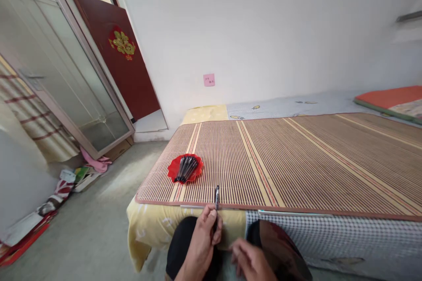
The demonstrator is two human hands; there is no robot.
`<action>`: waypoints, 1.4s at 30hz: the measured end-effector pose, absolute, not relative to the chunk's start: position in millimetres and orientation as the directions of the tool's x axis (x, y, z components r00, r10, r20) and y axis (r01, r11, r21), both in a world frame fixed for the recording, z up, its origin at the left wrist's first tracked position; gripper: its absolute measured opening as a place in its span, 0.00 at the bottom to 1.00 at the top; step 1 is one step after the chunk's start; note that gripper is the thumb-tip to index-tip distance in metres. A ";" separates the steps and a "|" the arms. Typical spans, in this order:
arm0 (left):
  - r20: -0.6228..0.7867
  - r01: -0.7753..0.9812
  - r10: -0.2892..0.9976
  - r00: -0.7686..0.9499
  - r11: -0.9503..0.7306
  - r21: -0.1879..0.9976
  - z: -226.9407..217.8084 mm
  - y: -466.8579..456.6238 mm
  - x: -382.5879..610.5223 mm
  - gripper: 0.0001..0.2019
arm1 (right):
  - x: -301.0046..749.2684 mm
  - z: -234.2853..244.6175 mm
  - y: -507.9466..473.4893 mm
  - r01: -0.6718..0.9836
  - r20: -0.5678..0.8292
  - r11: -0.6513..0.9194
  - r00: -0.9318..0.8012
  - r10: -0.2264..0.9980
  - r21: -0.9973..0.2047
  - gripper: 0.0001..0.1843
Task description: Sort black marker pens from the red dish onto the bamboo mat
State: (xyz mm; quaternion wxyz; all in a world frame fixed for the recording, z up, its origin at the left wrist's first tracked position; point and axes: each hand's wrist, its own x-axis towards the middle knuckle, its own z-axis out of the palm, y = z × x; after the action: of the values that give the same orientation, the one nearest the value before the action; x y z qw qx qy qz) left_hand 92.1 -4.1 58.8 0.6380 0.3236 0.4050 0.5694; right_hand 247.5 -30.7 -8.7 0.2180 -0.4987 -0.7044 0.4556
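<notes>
My left hand (202,239) is closed round a dark pen (216,197) that stands upright, its tip reaching over the near edge of the striped bamboo mat (296,158). My right hand (249,259) hangs low beside it, blurred, fingers curled; I cannot make out whether it holds anything. A red scalloped dish (174,172) with several dark pens (186,168) lies on the mat's near left corner, a short way beyond my left hand.
The mat covers a bed with a yellow sheet (151,228) and checked sheet (329,232). An orange cushion (389,99) lies at the far right. Glass cabinet doors (66,79), a dark red door (121,61) and floor clutter (66,184) are left.
</notes>
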 end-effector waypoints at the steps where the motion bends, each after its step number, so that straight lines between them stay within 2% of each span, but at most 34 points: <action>1: -0.145 -0.461 0.989 0.042 0.148 0.875 61.2 -9.0 94.7 0.23 | 253.3 6.2 -23.9 0.373 -0.055 0.074 -0.324 0.945 -0.925 0.31; 3: -0.159 -0.447 0.984 0.083 0.180 0.876 64.1 -19.7 102.6 0.22 | 264.9 38.0 -12.5 0.180 0.035 0.063 -0.151 0.988 -0.982 0.31; 6: -0.180 -0.428 0.977 0.110 0.210 0.879 60.6 -33.9 117.1 0.22 | 274.9 74.5 -0.7 0.032 0.041 0.044 -0.096 0.995 -0.998 0.28; 12: -0.143 -0.324 0.979 0.145 0.184 0.928 46.6 -37.8 127.4 0.30 | 262.6 78.4 6.7 -0.037 0.014 0.008 -0.161 0.987 -0.999 0.26; 15: -0.126 -0.292 0.980 0.155 0.167 0.942 49.5 -38.8 124.5 0.32 | 260.4 74.3 12.2 -0.044 0.025 0.021 -0.096 0.995 -0.999 0.26; 17: -0.114 -0.276 0.975 0.190 0.164 0.947 52.4 -42.3 122.5 0.32 | 267.3 78.5 20.9 -0.112 0.008 0.009 0.010 1.000 -0.994 0.28; 21: -0.143 -0.339 0.957 0.254 0.226 0.913 55.0 -48.6 118.0 0.31 | 295.3 99.7 41.3 -0.408 -0.064 0.016 0.181 0.981 -0.913 0.28; 23: -0.157 -0.408 0.958 0.238 0.245 0.879 54.6 -48.2 115.7 0.29 | 306.2 108.6 43.8 -0.533 -0.076 0.026 0.169 0.983 -0.846 0.25; 26: -0.174 -0.465 0.969 0.173 0.236 0.853 53.0 -43.9 113.9 0.30 | 306.7 108.9 33.8 -0.617 -0.103 -0.049 0.051 0.993 -0.786 0.23; 30: -0.186 -0.436 0.976 0.112 0.216 0.874 51.1 -40.7 114.9 0.31 | 283.2 93.2 14.0 -0.575 -0.122 -0.175 -0.130 0.984 -0.799 0.20; 33: -0.164 -0.385 0.983 0.076 0.181 0.905 48.6 -41.8 116.3 0.30 | 265.0 85.0 9.0 -0.436 -0.103 -0.185 -0.206 0.973 -0.881 0.23; 37: -0.126 -0.336 0.991 0.039 0.132 0.933 43.5 -42.0 118.2 0.32 | 255.6 79.4 12.6 -0.226 -0.086 -0.140 -0.233 0.969 -0.964 0.28; 42: -0.119 -0.283 0.992 0.032 0.123 0.951 40.0 -40.0 120.4 0.35 | 258.7 74.9 13.4 -0.128 -0.068 -0.096 -0.206 0.976 -0.987 0.28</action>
State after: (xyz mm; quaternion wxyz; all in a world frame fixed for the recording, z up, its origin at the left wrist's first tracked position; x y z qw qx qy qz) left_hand 120.4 -40.0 40.0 0.5998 0.3950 0.4490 0.5316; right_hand 258.7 13.4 74.9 0.4591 -0.4316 -0.4911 0.6015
